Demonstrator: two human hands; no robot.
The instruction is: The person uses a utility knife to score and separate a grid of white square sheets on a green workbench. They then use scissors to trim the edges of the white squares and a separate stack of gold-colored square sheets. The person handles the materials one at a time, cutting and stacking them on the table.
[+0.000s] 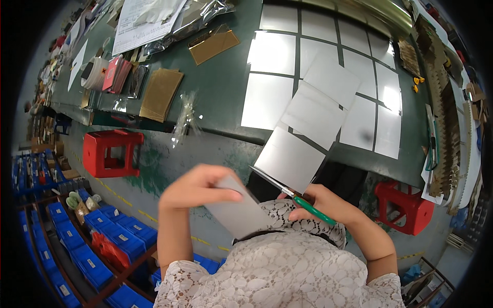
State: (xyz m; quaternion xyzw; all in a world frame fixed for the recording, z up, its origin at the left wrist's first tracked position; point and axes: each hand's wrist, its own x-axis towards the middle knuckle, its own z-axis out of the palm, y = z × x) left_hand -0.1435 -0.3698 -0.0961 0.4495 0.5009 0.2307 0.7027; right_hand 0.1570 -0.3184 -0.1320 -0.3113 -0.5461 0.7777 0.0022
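My left hand [197, 187] pinches a pale grey-white rectangular card [241, 208] between thumb and fingers, held in front of my body. My right hand [331, 203] is closed around scissors with green handles [314, 209]. Their blades point up and left, close along the near edge of a white square panel [290, 159]. That panel is the lowest of a slanting row that overhangs the table edge. Dark gaps run between the row's panels. Whether the right fingers also grip the row's corner, I cannot tell.
On the green table [226, 97] lies a grid of shiny white panels [267, 100]. Brown cards [162, 95], papers [146, 23] and a clear plastic bundle [186, 115] are on its left. A green cutter [432, 143] lies right. Red stools [113, 154] flank me; blue bins [120, 238] stand lower left.
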